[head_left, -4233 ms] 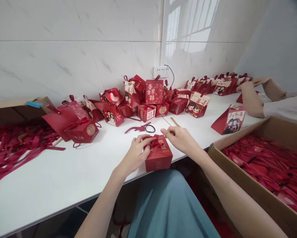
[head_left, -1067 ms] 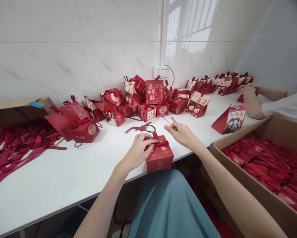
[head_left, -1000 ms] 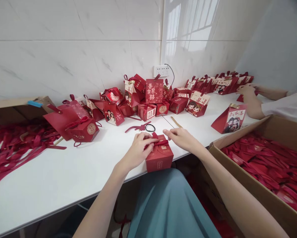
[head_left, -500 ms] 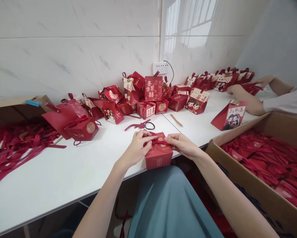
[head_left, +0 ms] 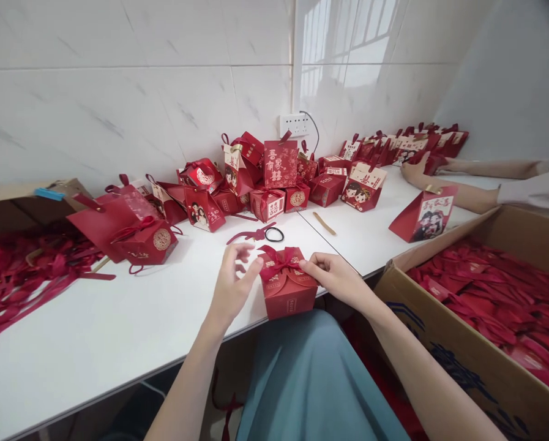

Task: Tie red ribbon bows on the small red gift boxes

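Observation:
A red gift box (head_left: 290, 300) with scalloped top flaps and gold print stands at the table's front edge, right before me. Across its top lies a dark red ribbon (head_left: 283, 260) tied in a bow. At the box's left side, my left hand (head_left: 235, 278) is open, fingers apart, its thumb close to the bow's left end; whether it touches cannot be made out. From the right, my right hand (head_left: 333, 278) has thumb and forefinger closed on the bow's right side. Behind the box lie a black hair tie (head_left: 274, 234) and a red ribbon piece (head_left: 246, 235).
Several finished red boxes (head_left: 281, 165) line the tiled wall. A carton of ribbons (head_left: 30, 263) is at left, and a carton of red packages (head_left: 467, 343) at right. A gold strip (head_left: 324, 223) lies on the white table (head_left: 118, 331). A co-worker's hands (head_left: 416, 171) handle a red box at far right.
My left hand has let go of the ribbon and drawn back to the left, opening. The bow now shows in full on the box. The co-worker's hands have shifted left.

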A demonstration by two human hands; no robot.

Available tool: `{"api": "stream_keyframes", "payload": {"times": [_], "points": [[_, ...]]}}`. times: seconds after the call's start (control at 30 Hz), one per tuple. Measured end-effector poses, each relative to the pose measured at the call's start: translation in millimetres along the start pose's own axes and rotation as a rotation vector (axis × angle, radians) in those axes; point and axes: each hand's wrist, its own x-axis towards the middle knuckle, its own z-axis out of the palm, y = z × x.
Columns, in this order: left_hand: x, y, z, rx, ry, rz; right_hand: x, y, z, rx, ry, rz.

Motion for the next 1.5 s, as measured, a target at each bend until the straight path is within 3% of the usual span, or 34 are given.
{"api": "stream_keyframes", "payload": {"times": [0.1, 0.2, 0.47, 0.83, 1.03, 1.13, 1.23, 1.37, 1.5], "points": [[-10, 0, 3.5, -0.018, -0.067, -0.186, 1, 0, 2, 0.127, -0.035, 0.038], [-15, -2, 10.5, -0.044, -0.079, -0.252, 1, 1, 3, 0.275, -0.067, 0.075], [-12, -18, 15.3, -0.312, -0.106, -0.247, 3, 12, 5, 0.550, -0.136, 0.071], [-12, -21, 20.1, -0.360, -0.065, -0.193, 10, 23, 8, 0.811, -0.178, 0.152], [-11, -20, 20.3, -0.346, -0.027, -0.207, 11, 19, 4, 0.648, -0.159, 0.109], [-8, -11, 13.9, -0.227, 0.043, -0.131, 16, 15, -4, 0.501, -0.106, 0.064], [-5, 3, 10.5, 0.012, 0.130, 0.066, 27, 12, -8, 0.430, 0.005, 0.073], [-4, 18, 16.5, 0.319, 0.004, 0.303, 41, 7, -7, 0.313, 0.067, 0.047], [-5, 20, 22.2, 0.413, -0.085, 0.329, 52, 0, -4, 0.245, 0.048, -0.039]]}}
